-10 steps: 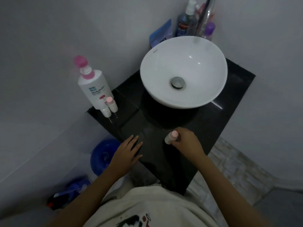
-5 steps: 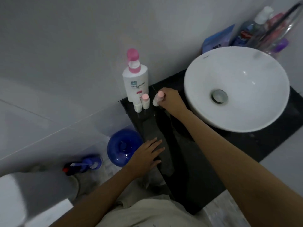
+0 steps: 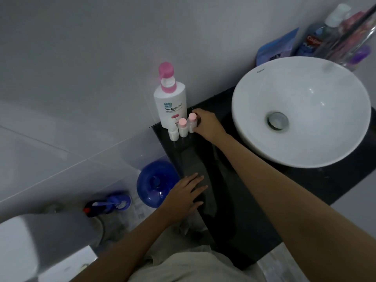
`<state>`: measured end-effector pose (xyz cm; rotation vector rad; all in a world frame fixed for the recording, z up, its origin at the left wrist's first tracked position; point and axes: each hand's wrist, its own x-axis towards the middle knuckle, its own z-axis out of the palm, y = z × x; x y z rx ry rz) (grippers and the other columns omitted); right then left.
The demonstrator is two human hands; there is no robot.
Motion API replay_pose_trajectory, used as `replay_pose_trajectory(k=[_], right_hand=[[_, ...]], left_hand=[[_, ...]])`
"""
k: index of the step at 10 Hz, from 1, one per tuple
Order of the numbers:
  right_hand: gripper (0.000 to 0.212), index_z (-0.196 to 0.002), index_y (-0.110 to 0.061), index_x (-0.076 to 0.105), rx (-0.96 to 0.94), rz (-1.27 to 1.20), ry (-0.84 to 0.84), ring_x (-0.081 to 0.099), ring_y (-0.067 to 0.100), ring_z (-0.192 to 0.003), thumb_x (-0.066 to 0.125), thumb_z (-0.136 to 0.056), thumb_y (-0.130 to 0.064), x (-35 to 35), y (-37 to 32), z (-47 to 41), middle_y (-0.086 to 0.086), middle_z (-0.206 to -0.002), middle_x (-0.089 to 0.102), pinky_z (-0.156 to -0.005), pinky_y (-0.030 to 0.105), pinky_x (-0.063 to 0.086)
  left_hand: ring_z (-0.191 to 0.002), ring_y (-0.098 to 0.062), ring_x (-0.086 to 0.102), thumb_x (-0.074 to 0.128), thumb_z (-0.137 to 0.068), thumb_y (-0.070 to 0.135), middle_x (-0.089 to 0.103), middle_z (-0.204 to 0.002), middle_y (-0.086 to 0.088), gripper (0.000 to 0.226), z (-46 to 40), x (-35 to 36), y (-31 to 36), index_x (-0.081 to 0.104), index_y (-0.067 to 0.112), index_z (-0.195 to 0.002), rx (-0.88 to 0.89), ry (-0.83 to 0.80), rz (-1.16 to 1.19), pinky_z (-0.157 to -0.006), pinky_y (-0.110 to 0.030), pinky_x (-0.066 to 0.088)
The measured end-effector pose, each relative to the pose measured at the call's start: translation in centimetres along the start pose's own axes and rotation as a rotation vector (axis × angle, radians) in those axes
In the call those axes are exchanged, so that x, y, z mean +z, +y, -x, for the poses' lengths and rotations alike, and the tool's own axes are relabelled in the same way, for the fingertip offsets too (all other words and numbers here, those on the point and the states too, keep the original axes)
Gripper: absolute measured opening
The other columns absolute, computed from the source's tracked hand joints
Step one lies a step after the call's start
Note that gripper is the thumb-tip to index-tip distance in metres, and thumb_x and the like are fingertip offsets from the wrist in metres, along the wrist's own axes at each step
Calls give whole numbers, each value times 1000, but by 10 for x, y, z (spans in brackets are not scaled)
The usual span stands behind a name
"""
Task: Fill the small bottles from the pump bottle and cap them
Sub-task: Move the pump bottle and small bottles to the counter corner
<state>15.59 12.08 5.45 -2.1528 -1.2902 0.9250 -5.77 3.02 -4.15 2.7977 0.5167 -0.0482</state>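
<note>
My right hand [image 3: 205,124] is gripping a pink-capped small bottle [image 3: 191,123] upright on the black tabletop [image 3: 254,200], just beside a second capped small bottle [image 3: 182,127] and an uncapped one [image 3: 173,134]. All three are standing in front of the white pump bottle [image 3: 170,102], left of the basin [image 3: 301,110]. My left hand [image 3: 186,195] is resting flat, fingers spread, on the tabletop's near edge.

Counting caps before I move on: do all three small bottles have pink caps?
No, the leftmost small bottle by the pump bottle shows no pink cap.
</note>
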Motion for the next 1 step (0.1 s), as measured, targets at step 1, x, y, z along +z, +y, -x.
replay_pose_trajectory(k=[1], right_hand=[[38,-116,-13,56,4,-18,6,60,22,-103,67,-80,-17,0,1,23,9,-114,63,-92,39,50]], left_hand=[[-140,-19,26,47,-89,48,40,-149,0,52,0,-2,0,38,28,-137,-4,-9,21,-110,-39,28]])
